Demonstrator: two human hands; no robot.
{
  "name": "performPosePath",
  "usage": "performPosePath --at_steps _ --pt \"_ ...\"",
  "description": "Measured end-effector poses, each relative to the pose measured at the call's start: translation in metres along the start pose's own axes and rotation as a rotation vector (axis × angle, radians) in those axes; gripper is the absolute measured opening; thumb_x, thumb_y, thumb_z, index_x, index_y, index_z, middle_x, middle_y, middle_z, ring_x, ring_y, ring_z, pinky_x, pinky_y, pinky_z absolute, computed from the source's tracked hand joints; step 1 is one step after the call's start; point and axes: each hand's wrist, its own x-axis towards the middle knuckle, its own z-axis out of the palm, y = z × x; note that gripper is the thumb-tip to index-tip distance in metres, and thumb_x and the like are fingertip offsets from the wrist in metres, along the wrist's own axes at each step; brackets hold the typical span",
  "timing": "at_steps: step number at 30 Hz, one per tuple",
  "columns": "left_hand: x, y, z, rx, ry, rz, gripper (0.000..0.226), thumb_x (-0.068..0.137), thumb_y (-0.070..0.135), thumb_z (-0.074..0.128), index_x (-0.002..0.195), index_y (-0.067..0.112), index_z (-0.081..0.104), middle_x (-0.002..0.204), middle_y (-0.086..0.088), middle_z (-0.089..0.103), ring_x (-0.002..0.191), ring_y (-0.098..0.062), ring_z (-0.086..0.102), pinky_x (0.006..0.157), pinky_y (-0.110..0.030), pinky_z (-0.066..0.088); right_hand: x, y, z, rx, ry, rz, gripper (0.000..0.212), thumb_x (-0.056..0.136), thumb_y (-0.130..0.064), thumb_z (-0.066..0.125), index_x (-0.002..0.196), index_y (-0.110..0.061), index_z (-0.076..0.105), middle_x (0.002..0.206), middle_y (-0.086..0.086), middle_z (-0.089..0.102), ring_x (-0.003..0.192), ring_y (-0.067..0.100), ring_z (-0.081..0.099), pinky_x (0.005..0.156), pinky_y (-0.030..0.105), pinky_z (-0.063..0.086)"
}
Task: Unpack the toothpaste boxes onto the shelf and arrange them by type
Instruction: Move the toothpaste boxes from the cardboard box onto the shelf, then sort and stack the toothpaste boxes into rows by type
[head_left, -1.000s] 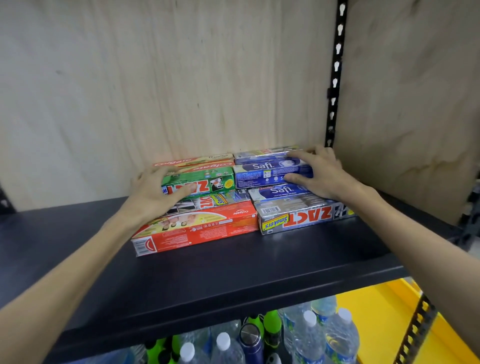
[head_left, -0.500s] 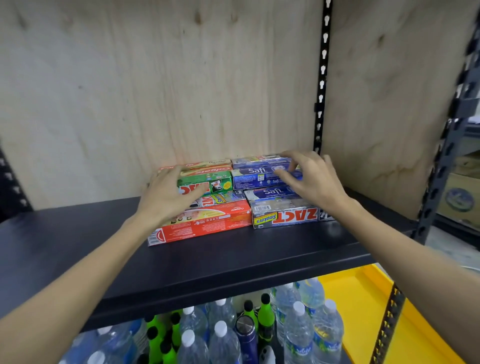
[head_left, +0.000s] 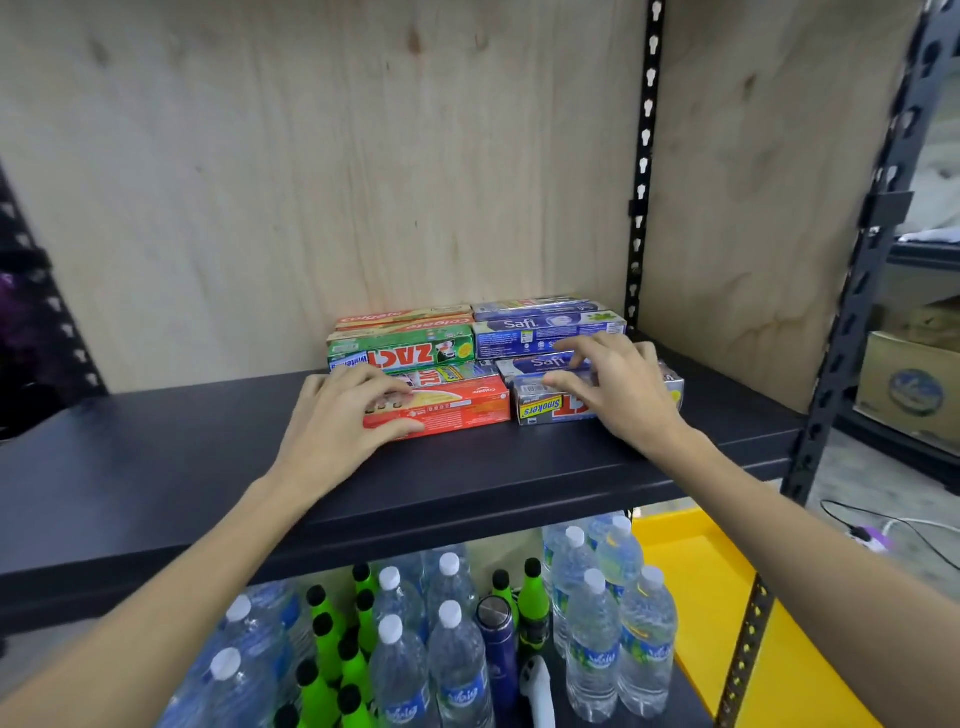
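Toothpaste boxes lie packed together at the back of the black shelf (head_left: 156, 467). At the front left is a red Colgate box (head_left: 457, 410); my left hand (head_left: 337, 415) grips its left end, thumb on the front face and fingers over the top. At the front right is a silver Zact Smokers box (head_left: 540, 408); my right hand (head_left: 613, 389) holds it with curled fingers on top and the thumb at its front. Behind stand a green Zact box (head_left: 405, 353), blue Safi boxes (head_left: 545, 327) and more Colgate boxes (head_left: 400, 318).
Plywood panels (head_left: 311, 182) close the back and right side of the shelf. A perforated black upright (head_left: 644, 156) runs down the back corner. Below are several water bottles (head_left: 452, 654), green bottles (head_left: 322, 675) and a yellow bin (head_left: 727, 597). A cardboard box (head_left: 909, 389) sits at the right.
Both hands have come forward from the rear stacked boxes to the front row: the left onto the red Colgate box, the right onto the silver Zact box. The view has pulled back and dropped.
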Motion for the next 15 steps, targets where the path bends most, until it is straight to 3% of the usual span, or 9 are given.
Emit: performPosePath --at_steps 6,10,13,15 --pt "-0.006 -0.002 -0.009 -0.117 0.049 -0.098 0.064 0.069 0.086 0.059 0.11 0.039 0.07 0.12 0.016 0.061 0.118 -0.012 0.051 0.096 -0.037 0.032 -0.002 -0.007 0.007 -0.027 0.073 0.053 0.049 0.092 -0.057 0.057 0.126 -0.023 0.065 0.114 0.002 0.067 0.116 0.025 0.057 0.096 0.048 0.038" --pt "-0.012 -0.02 -0.018 -0.195 0.01 -0.166 0.065 0.062 0.078 0.069 0.115 0.04 0.069 0.122 0.011 0.053 0.122 -0.015 0.044 0.101 -0.038 0.026 -0.004 -0.031 0.016 0.063 0.004 -0.113 0.047 0.091 -0.061 0.057 0.125 -0.029 0.065 0.121 -0.006 0.065 0.122 0.017 0.052 0.096 0.038 0.026" --pt "-0.016 -0.025 -0.02 -0.303 -0.036 -0.242 0.067 0.059 0.07 0.078 0.118 0.039 0.067 0.121 0.009 0.048 0.121 -0.013 0.042 0.105 -0.037 0.035 -0.003 -0.049 0.022 0.087 -0.037 -0.161 0.054 0.089 -0.064 0.058 0.133 -0.033 0.06 0.13 -0.009 0.063 0.127 0.016 0.045 0.099 0.038 0.023" --pt "-0.019 -0.026 -0.021 -0.398 -0.045 -0.284 0.067 0.059 0.062 0.084 0.118 0.036 0.063 0.122 0.006 0.048 0.114 -0.012 0.05 0.095 -0.028 0.044 -0.002 -0.058 0.025 0.083 -0.045 -0.177 0.06 0.087 -0.065 0.061 0.138 -0.032 0.057 0.133 -0.008 0.062 0.127 0.016 0.043 0.1 0.038 0.022"
